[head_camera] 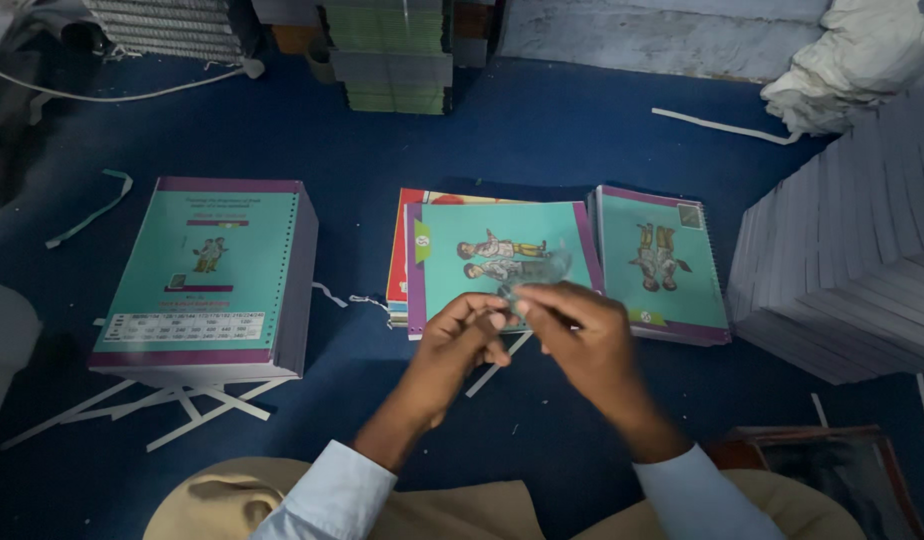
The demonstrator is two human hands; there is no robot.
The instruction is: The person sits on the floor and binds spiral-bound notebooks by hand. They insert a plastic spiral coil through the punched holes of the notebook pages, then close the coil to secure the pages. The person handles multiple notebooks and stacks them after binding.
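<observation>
My left hand (pixel 460 338) and my right hand (pixel 580 335) meet in front of me above the blue floor, fingertips together. Between them they pinch a thin, clear, blurred strip of plastic (pixel 542 268) that rises toward the upper right. Just beyond the hands lies a teal booklet with a purple edge (pixel 492 225) showing two drawn figures, resting on a red-covered one (pixel 403 250). To its right sits a second teal booklet (pixel 662 262) with a spiral edge. Pale blue cuffs cover both wrists.
A tall stack of teal-covered booklets (pixel 207 275) stands at the left on white paper strips (pixel 172 405). A big pile of white sheets (pixel 852 270) fills the right. More stacks (pixel 392 50) and a white cloth bundle (pixel 857 60) sit at the back.
</observation>
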